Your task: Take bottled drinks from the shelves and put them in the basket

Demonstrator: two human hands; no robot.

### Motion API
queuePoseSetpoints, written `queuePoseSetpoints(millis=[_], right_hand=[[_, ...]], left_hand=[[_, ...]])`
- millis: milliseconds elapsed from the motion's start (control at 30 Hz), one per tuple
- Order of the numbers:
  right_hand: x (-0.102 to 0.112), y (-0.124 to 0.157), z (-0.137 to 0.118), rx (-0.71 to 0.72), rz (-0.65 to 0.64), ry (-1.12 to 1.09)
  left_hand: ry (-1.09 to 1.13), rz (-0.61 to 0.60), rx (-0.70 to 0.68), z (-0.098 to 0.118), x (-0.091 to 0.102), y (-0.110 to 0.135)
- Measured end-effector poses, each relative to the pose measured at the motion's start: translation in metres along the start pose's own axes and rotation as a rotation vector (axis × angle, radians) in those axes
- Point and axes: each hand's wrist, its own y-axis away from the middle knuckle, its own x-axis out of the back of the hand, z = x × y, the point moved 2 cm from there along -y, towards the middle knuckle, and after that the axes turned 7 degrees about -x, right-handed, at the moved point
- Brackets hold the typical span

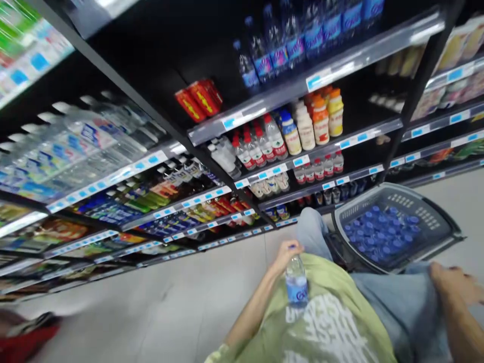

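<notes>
My left hand (286, 253) is closed round the blue cap end of a small clear water bottle (296, 282) with a blue label. It holds the bottle against my green printed shirt (321, 322). My right hand (454, 285) lies flat on my jeans-clad leg (401, 302) at the right edge. It is blurred, with its fingers stretched out and nothing in it. A grey plastic shopping basket (434, 212) stands on the floor just beyond my knees, filled with several blue-capped bottles (378, 232).
Black store shelves (302, 85) with blue price tags run across the view, stocked with water bottles (276, 50), red-capped bottles (257, 146), orange-capped drinks (321, 118) and cans. Pale tiled floor (170, 302) lies in front. Something red (26, 338) sits at the lower left.
</notes>
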Motion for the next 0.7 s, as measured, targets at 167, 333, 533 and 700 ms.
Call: queuePoseSetpoints(millis=[167,333,533,700], right_hand=[[0.004,0.005,-0.008,-0.026,0.024,0.105],[0.012,0.007,0.000,-0.009,0.050,0.091],[0.012,0.003,0.004,-0.036,0.059,0.159],[0.007,-0.004,0.001,-0.078,0.085,0.206]], left_hand=[[0.646,-0.111,0.312,-0.040,-0.011,0.011],[0.887,-0.073,0.500,-0.077,-0.019,0.014],[0.975,0.153,0.566,-0.092,-0.032,0.006],[1.000,0.108,0.551,-0.082,-0.035,0.006]])
